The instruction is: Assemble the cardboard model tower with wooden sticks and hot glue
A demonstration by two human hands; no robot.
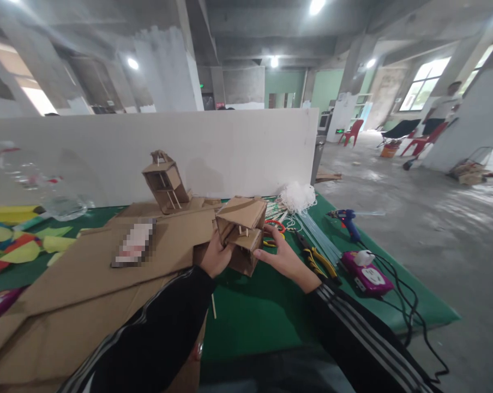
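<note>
Between my hands is a small cardboard house model (pixel 240 212), tilted, with a slanted top panel and short wooden sticks inside its open front. My left hand (pixel 217 256) grips its lower left side, thumb on the front. At its right side, my right hand (pixel 285 259) holds the edge, with the thumb in front and the fingers partly behind. A second cardboard model (pixel 164 177) with sticks stands farther back to the left, on cardboard sheets (pixel 168 240). One loose wooden stick (pixel 214 307) lies below my left hand.
Pliers (pixel 320 262), glue sticks (pixel 318 234), a blue glue gun (pixel 347 221) and a purple power strip (pixel 367 273) with black cables lie on the right. White string (pixel 298 197) is bunched behind. Plastic bottles (pixel 62 199) stand left, before a white partition (pixel 230 147).
</note>
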